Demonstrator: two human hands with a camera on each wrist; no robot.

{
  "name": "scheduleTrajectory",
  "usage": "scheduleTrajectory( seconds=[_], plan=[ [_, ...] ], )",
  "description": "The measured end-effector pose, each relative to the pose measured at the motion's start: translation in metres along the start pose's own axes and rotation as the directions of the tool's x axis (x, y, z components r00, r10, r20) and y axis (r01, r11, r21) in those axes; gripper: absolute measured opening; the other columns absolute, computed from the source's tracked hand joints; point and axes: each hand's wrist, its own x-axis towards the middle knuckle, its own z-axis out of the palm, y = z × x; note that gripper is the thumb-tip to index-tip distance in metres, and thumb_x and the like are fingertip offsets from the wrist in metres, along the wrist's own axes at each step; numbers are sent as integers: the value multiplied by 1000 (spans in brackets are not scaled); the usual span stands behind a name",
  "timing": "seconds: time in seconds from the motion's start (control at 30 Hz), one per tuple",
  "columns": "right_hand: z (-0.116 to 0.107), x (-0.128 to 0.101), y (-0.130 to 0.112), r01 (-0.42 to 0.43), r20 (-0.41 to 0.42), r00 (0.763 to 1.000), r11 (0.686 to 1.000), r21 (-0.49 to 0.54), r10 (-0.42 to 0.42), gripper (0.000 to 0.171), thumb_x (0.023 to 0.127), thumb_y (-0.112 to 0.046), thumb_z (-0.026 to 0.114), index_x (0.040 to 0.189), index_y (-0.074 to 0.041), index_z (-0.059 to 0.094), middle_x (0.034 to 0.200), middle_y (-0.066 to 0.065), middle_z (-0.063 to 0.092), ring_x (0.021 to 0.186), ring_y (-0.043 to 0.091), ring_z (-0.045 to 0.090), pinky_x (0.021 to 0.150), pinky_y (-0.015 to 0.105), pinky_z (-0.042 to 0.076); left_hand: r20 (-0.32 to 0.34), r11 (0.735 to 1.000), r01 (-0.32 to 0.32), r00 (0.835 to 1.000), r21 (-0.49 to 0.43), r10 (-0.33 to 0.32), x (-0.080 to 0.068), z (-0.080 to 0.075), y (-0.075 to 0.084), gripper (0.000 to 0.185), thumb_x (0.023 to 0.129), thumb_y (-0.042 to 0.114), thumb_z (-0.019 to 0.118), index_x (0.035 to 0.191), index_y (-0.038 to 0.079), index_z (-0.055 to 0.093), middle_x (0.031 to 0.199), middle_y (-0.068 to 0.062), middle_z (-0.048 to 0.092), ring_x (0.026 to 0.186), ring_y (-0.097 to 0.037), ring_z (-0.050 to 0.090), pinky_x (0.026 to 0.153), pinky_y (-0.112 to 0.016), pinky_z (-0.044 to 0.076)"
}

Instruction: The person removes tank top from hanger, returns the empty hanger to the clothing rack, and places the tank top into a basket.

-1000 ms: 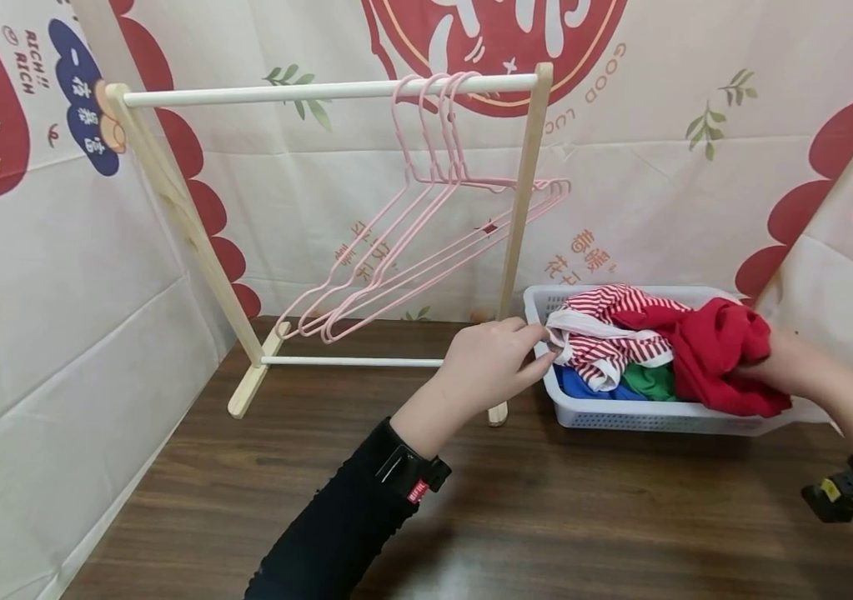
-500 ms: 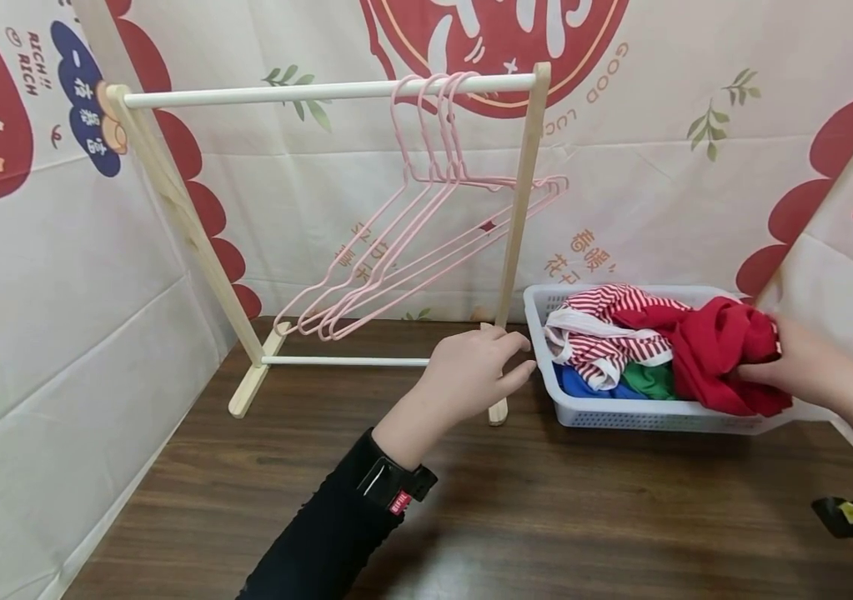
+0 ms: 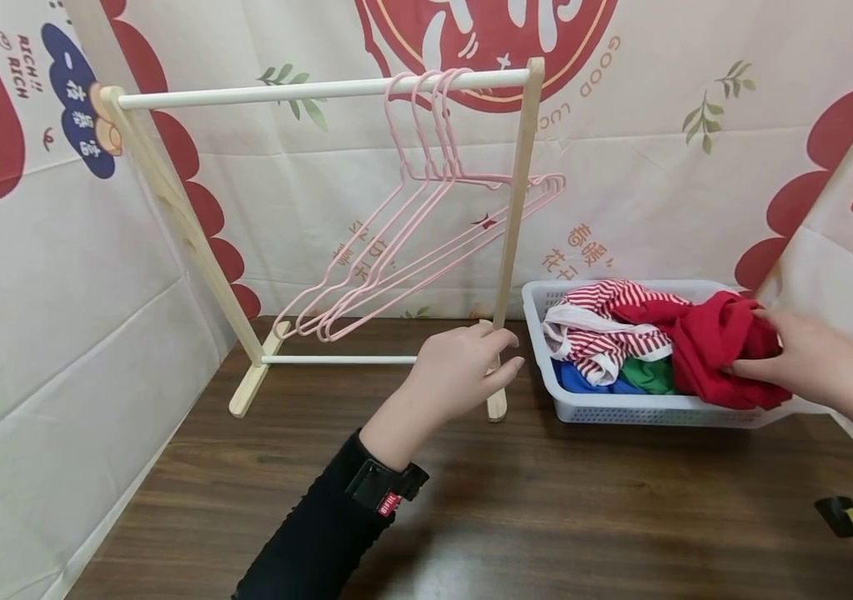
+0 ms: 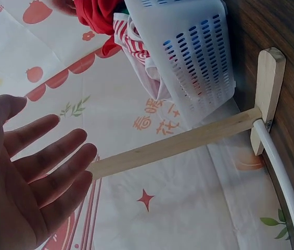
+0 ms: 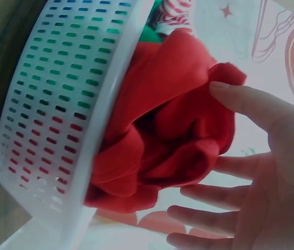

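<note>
My left hand (image 3: 458, 371) hovers with nothing in it, in front of the right leg of a wooden rack (image 3: 519, 192). In the left wrist view the fingers (image 4: 58, 156) are spread and only slightly bent. My right hand (image 3: 809, 354) is at the right end of a white plastic basket (image 3: 659, 410), beside a crumpled red garment (image 3: 726, 346). The right wrist view has its thumb touching the red cloth (image 5: 178, 104), while its other fingers (image 5: 214, 195) extend fairly straight. A red-and-white striped garment (image 3: 594, 342) lies at the basket's left, over blue cloth (image 3: 579, 379) and green cloth (image 3: 647, 375).
Several pink hangers (image 3: 396, 225) hang toward the right of the rack's white top bar (image 3: 261, 93). A lower white bar (image 3: 336, 360) joins its feet. The rack stands on a dark wooden table (image 3: 546, 508), with a printed cloth backdrop (image 3: 651, 200) behind.
My left hand has drawn back leftward from the basket's left rim to the rack's leg. The right hand has eased out of the red garment, its fingers loosening.
</note>
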Motion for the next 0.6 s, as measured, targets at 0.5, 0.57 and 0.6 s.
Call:
scheduleTrajectory(
  seconds=[0.5,0.57,0.6],
  plan=[
    [5,-8,-43,3,-68,998,992,-125,-12,107,60,-39,91,133,16,36,113,39,43,100,56,40,56,52,54,-51,999,6,999,-40,-8,-13,0,-16,27,96,37,59,111,17,69,98,4,69,80,-9,66,58,-25,49],
    [9,-9,-51,12,-88,996,988,-151,-26,105,61,-44,90,133,12,39,113,37,45,99,54,41,56,52,54,-46,999,16,999,-47,-18,-16,1,-19,26,96,36,60,111,17,68,97,4,69,80,-9,66,59,-26,49],
    [12,-9,-55,17,-99,994,985,-171,-35,104,62,-47,89,133,11,40,114,37,45,100,54,42,58,55,54,-43,998,21,999,-51,-23,-17,1,-20,26,96,36,60,111,18,68,96,5,68,80,-9,65,60,-27,50]
  ],
)
